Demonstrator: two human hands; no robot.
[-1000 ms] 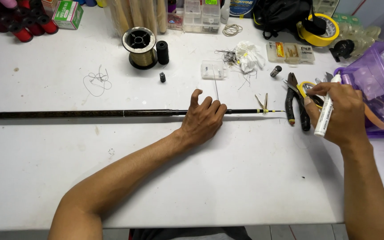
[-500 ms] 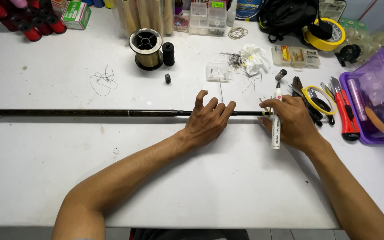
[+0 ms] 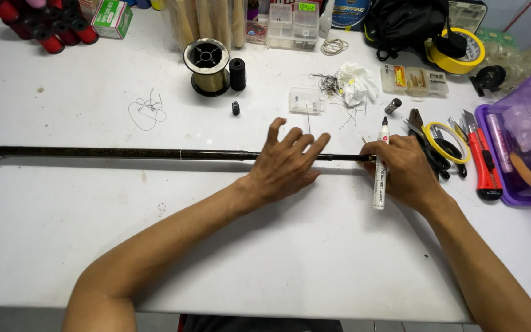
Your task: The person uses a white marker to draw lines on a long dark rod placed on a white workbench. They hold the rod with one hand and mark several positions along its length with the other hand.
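Observation:
A long dark rod (image 3: 124, 153) lies across the white table (image 3: 278, 246) from the left edge to the middle right. My left hand (image 3: 287, 163) rests flat on the rod with its fingers spread, pinning it down. My right hand (image 3: 404, 167) sits at the rod's right end and grips a white marker pen (image 3: 380, 172), its dark tip pointing away from me.
A spool of gold line (image 3: 206, 66) and a black spool (image 3: 237, 74) stand behind the rod. Pliers (image 3: 428, 144), a yellow ring, a red utility knife (image 3: 482, 161) and a purple bin (image 3: 523, 147) lie at the right. Clear boxes (image 3: 293, 21) and wooden sticks line the back.
My right hand has come in from the purple bin at the right with the marker and now sits at the rod's end. My left hand has stayed on the rod.

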